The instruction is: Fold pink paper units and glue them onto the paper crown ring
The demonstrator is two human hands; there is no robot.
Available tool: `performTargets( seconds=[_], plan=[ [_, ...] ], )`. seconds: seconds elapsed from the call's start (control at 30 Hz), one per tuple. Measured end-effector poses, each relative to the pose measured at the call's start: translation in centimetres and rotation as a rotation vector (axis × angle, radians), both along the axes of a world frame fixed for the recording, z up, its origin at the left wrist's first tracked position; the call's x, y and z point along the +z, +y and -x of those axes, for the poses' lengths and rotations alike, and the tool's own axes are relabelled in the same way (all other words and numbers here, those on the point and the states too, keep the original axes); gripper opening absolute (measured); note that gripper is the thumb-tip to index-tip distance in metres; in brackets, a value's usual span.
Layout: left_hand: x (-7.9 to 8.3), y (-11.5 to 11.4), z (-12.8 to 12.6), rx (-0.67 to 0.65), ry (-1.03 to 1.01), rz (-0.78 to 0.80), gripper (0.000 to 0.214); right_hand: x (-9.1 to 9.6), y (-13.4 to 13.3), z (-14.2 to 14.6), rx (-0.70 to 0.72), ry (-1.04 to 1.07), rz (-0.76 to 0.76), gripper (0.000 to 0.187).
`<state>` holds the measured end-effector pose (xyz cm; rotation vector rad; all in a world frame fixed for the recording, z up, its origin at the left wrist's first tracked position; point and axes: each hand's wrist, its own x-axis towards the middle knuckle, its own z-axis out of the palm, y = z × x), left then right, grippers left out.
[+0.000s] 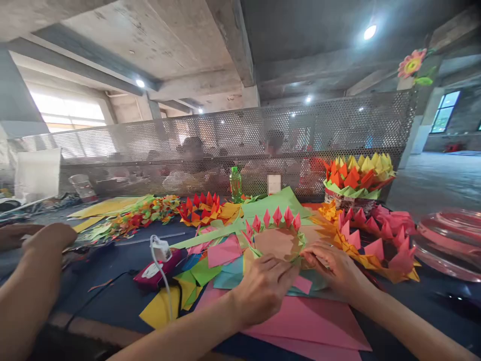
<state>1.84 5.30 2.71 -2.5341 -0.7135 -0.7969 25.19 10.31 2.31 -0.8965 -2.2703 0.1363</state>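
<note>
In front of me a ring of folded paper pieces, with pink points over green bases, stands on a stack of coloured sheets. My left hand is closed at the near edge of this paper ring, its fingers hiding that stretch. Just to the right, my right hand pinches the ring's near right edge between thumb and fingers. A small loose pink paper piece lies below the hands. Large pink sheets spread under my wrists.
A co-worker's arm reaches in from the left. A purple power strip with a white charger lies left of my hands. Pink-orange paper rings, a tiered paper basket, and a clear red-banded container stand right. A green bottle stands behind.
</note>
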Motion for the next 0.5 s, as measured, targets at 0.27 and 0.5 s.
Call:
performTargets(
  seconds=[0.27,0.5],
  plan=[
    [-0.7,0.7,1.2,0.027,0.103,-0.067,0.031,0.0,-0.7,0.4,0.033,0.003,0.032,0.030],
    [-4.1,-0.6,1.2,0.007,0.014,-0.089,0.025,-0.2,-1.6,0.7,0.075,-0.009,0.041,0.023]
  ],
)
